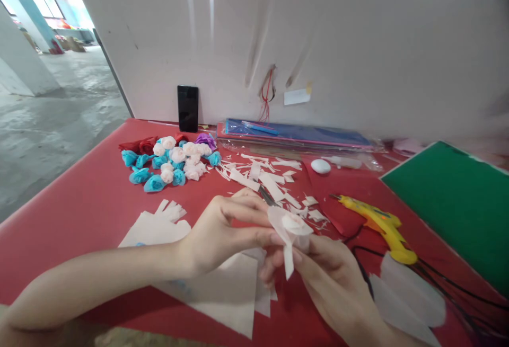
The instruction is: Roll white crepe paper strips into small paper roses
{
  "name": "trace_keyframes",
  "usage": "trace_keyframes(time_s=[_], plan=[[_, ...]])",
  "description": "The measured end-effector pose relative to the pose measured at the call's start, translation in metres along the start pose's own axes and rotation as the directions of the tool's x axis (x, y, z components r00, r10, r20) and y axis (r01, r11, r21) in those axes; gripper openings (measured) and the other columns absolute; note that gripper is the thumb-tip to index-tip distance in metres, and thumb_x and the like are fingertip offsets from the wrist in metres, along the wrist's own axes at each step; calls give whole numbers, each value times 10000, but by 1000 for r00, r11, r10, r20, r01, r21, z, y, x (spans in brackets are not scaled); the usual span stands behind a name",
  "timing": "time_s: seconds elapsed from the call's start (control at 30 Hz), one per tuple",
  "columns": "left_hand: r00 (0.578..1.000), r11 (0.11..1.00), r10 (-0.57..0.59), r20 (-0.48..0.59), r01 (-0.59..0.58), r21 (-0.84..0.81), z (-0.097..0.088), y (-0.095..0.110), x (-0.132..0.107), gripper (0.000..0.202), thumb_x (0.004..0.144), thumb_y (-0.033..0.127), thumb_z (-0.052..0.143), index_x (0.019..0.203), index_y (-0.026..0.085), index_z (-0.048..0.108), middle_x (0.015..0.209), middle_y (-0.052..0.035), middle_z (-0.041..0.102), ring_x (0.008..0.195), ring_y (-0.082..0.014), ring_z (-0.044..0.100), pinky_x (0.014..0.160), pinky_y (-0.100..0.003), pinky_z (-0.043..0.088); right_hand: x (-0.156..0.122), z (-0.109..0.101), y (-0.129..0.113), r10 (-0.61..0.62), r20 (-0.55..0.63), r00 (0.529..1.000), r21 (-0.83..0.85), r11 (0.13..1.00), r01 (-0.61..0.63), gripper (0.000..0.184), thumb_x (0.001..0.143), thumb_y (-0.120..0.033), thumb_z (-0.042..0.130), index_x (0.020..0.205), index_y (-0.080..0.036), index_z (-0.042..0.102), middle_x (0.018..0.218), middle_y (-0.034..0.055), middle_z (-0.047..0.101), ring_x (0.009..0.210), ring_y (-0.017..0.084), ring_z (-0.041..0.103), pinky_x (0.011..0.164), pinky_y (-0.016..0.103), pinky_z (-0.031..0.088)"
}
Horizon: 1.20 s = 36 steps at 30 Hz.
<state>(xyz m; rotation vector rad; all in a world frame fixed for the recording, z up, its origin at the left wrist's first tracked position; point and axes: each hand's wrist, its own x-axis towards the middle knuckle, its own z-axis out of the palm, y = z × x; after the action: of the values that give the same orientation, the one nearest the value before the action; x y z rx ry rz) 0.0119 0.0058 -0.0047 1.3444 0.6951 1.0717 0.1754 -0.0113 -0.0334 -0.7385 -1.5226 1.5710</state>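
Both my hands meet low in the middle of the head view over a red table (79, 204). Between them is a small white paper flower (293, 229) with a loose strip hanging down. My left hand (222, 230) pinches the flower's petals from the left with closed fingers. My right hand (326, 278) holds the flower from below, its fingers curled round the base. Sheets of white paper (222, 288) lie under my hands.
A pile of blue, white, red and purple paper flowers (170, 161) lies at the back left. White paper scraps (262, 175), a yellow glue gun (382, 225) with black cord, a green board (453, 204), packs of coloured paper (294, 134) and a black phone (187, 108) against the wall.
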Motion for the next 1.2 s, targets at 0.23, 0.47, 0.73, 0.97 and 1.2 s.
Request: trace_keyframes(time_s=[0.23,0.47,0.73,0.97,1.2], plan=[[999,994,-49,0,48,-100,0,-3,0,172,648,41,628,624,192,708,668,-24,583,712,-125,481,581,-233,449,-2,-1,-2,90,91,992,144,984,-102,231,848,-325,497,772,-215,686,655,19,683,577,128,618,570,248,481],[999,1000,3,-44,-4,-19,1,-6,-1,95,661,186,664,568,169,680,653,-35,575,726,-148,528,649,-284,469,8,4,-8,12,62,998,-38,999,-9,277,873,-307,448,774,-225,693,641,18,678,602,138,634,603,249,505],[987,995,91,-132,-94,-12,1,-16,-3,90,654,169,654,565,184,653,641,-19,577,619,-122,499,600,-294,441,-1,0,-10,-229,-9,973,-569,802,183,257,838,-197,417,869,-212,672,746,39,686,684,173,645,623,234,522],[970,987,135,-202,-113,116,5,-22,-6,98,653,139,643,572,193,656,541,4,532,640,-131,457,640,-291,400,4,9,-6,-296,-153,943,-661,740,125,146,741,-197,532,606,-180,584,487,-10,585,415,121,549,431,195,474],[956,965,218,-199,-180,192,6,-23,-5,60,643,158,661,587,174,673,577,-5,522,621,-120,447,578,-256,377,5,11,-10,-368,-202,908,-681,719,140,155,743,-178,581,618,-228,658,519,-51,639,450,90,588,468,129,473]])
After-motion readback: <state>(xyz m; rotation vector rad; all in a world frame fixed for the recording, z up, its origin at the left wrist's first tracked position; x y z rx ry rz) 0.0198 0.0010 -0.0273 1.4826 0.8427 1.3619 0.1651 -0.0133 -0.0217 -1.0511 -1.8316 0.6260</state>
